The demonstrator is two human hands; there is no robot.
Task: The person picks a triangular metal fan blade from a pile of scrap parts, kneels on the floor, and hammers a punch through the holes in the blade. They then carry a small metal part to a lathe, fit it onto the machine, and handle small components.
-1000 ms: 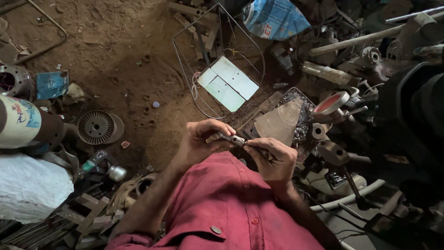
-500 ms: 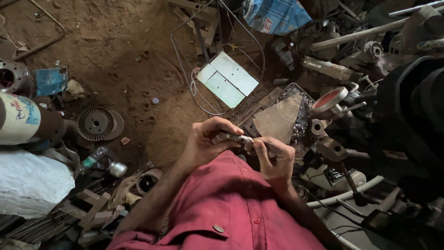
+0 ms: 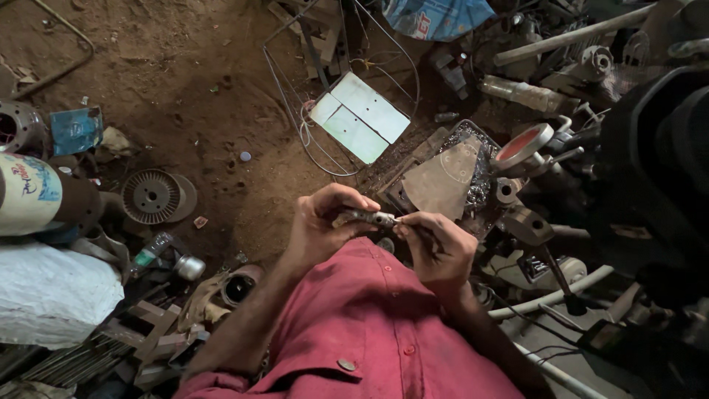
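A: Item one?

B: Small metal part [image 3: 369,217], grey, roughly cylindrical, lying level. Place: middle of the scene, just above the red shirt [image 3: 384,332], held between both hands.

A: Hands?

B: Left hand [image 3: 321,225] curled round the part's left end, fingers closed on it. Right hand [image 3: 436,247] pinched at the part's right tip; whether it grips the part itself or some thin tool against it, I cannot tell, since the fingers hide it.

A: Handling notes?

B: By its look: rigid, solid metal, light enough for fingertips, not fragile. Likely greasy or dusty in this yard, so it may slip. Best held as now, round the barrel with the thumb opposed, leaving the tip free. Small enough to lose in the dirt if dropped.

A: Surroundings?

B: Dirt floor [image 3: 185,81], far left. Ribbed round disc [image 3: 151,196] on the ground at left. Cylinder with pale label [image 3: 33,196] at the left edge, white sack [image 3: 52,292] near left below it. Two pale plates [image 3: 360,117] among loose wires [image 3: 295,111], far centre. Grey sheet [image 3: 447,177] on a dark tray, just right of the hands. Red-faced round fitting [image 3: 523,144] further right. White pipe [image 3: 550,295] near right. Blue bag [image 3: 436,16] at the far edge.
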